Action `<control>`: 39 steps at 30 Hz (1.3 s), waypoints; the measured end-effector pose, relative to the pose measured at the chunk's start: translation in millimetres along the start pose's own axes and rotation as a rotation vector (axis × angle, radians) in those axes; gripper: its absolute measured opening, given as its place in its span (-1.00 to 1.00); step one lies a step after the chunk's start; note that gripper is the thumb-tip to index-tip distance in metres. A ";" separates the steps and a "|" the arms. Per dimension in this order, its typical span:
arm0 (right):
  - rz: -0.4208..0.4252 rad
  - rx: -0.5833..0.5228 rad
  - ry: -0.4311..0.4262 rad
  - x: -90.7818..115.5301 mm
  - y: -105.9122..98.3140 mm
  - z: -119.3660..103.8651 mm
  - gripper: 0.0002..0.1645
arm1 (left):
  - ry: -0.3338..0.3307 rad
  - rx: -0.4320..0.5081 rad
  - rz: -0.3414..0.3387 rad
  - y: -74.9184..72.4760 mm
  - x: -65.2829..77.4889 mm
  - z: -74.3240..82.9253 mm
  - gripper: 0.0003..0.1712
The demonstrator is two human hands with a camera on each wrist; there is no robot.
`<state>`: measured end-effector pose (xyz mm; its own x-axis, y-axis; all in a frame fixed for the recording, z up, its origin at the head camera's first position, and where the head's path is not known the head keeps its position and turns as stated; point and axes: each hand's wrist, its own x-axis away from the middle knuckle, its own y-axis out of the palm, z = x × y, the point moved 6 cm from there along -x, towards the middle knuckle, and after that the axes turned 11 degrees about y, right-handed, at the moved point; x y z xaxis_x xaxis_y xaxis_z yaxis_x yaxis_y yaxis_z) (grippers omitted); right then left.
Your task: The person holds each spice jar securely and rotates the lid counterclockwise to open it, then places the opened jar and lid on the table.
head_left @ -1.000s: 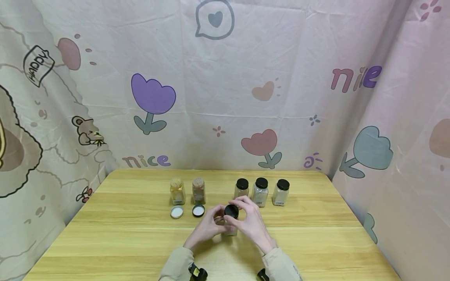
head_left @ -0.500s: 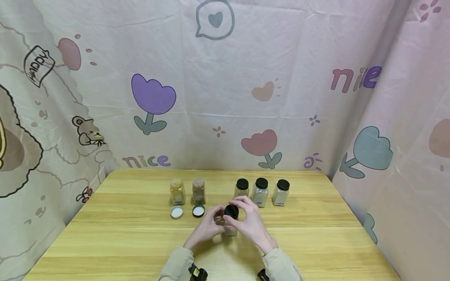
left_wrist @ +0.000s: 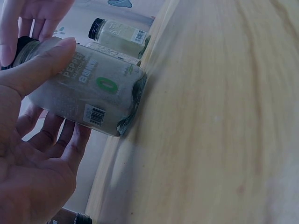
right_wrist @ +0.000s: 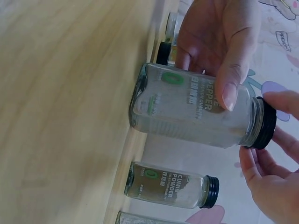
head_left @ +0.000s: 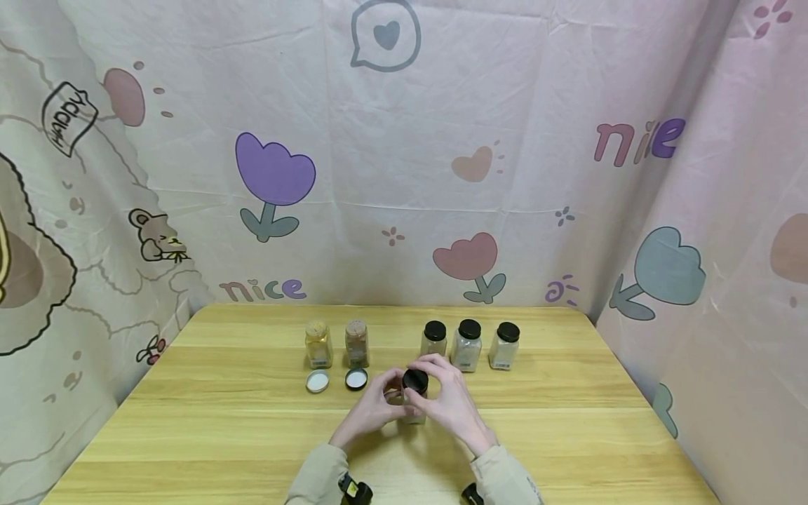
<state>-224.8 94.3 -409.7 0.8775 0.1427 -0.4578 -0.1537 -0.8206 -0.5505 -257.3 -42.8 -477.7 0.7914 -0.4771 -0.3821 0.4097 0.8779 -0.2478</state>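
Observation:
A square glass pepper jar with a black lid stands upright at the front middle of the wooden table, its base at the tabletop. My left hand grips the jar's body, thumb across the label and fingers round the other side. From the right, my right hand pinches the lid's rim between thumb and fingers, as the right wrist view also shows. The lid sits on the jar's neck there. Behind my right hand is a cumin powder jar with a black lid, partly covered in the head view.
Two more black-lidded jars, one and another, stand at the back right. At the back left are a lidless yellow spice jar and a brown one. Before them lie two upturned lids, one pale, one black-rimmed.
My right fingers have shifted slightly round the lid. The left hand and the jar keep their place.

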 end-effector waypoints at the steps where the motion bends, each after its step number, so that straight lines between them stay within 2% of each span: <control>1: -0.009 -0.001 -0.007 0.0 0.3 -0.1 -0.55 | 0.012 -0.005 -0.002 -0.2 -0.1 0.1 -0.45; 4: -0.030 -0.011 0.011 0.3 1.2 1.2 -0.53 | 0.026 -0.008 -0.006 -0.4 0.4 0.1 -0.45; 10: 0.014 0.023 0.087 0.9 -0.4 1.9 -0.39 | -0.019 0.006 -0.002 0.2 0.5 -0.1 -0.43; 16: 0.048 0.040 0.050 1.0 -1.5 0.1 -0.44 | -0.005 0.021 -0.001 0.5 -0.3 -0.6 -0.46; 24: -0.001 0.036 0.010 1.0 0.8 -2.8 -0.51 | 0.057 -0.006 0.011 0.0 -0.3 1.4 -0.50; 28: -0.011 0.049 0.046 1.2 2.1 -1.3 -0.45 | 0.043 0.002 0.013 -0.3 0.1 2.0 -0.50; 32: 0.020 0.083 0.099 1.6 2.7 1.5 -0.35 | 0.024 0.001 0.006 0.1 0.6 2.0 -0.47; 39: 0.063 0.101 0.086 2.7 3.0 1.2 -0.43 | 0.037 0.000 0.004 0.2 0.5 1.9 -0.48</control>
<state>-223.5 92.9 -413.5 0.8997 0.0409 -0.4347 -0.2511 -0.7660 -0.5918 -255.9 -42.8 -476.2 0.7757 -0.4748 -0.4157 0.4065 0.8798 -0.2465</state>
